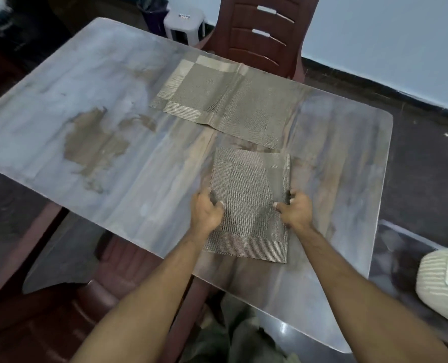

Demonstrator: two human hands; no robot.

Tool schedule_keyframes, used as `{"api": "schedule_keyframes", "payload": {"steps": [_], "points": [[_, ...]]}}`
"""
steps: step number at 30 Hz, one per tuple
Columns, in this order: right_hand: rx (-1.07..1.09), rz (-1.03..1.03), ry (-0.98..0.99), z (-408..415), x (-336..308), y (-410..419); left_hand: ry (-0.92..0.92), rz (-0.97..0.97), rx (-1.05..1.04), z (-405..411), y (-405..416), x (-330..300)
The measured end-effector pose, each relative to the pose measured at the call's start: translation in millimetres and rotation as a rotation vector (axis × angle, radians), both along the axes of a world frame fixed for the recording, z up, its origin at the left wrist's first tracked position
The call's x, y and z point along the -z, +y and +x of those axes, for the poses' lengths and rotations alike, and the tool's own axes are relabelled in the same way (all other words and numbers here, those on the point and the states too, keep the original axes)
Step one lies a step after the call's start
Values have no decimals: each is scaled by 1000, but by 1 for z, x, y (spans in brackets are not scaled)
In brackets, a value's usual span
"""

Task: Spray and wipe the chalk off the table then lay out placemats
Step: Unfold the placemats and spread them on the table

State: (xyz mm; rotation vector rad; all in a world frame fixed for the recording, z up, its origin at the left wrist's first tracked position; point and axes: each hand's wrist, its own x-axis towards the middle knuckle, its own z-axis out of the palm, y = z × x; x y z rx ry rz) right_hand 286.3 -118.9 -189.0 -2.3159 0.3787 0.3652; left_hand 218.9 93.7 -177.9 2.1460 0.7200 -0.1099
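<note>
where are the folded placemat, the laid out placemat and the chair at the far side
folded placemat (pixel 249 200), head view, on its woven middle between the hands
laid out placemat (pixel 233 100), head view, on its flat centre
chair (pixel 259 35), head view, on its slatted backrest

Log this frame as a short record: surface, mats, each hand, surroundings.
surface: table, smeared, with brownish patches on the left part
far placemat: far placemat lies opened flat near the far edge
near placemat: near placemat looks folded, lying at the near edge
left hand: left hand pinches the near mat's left edge
right hand: right hand pinches its right edge
surroundings: brown chair beyond the table
</note>
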Motion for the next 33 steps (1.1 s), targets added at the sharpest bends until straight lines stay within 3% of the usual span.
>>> {"api": "schedule_keyframes", "payload": {"steps": [10, 13, 17, 23, 29, 33], "points": [[54, 138, 20, -47, -19, -22, 85, -429, -241, -29, -4, -23], [-36, 81, 32, -55, -27, -20, 55, -426, -252, -37, -7, -30], [-222, 50, -116, -64, -44, -3, -18, -467, -219, -37, -13, -47], [-327, 429, 24, -69, -88, 39, -70, -713, -248, -32, -35, -82], [-332, 619, 8, -62, -108, 38, -128, -926, -356, -26, -53, -112], [-369, 772, 69, -55, -123, 32, -159, -965, -367, -27, -52, -129]]}}
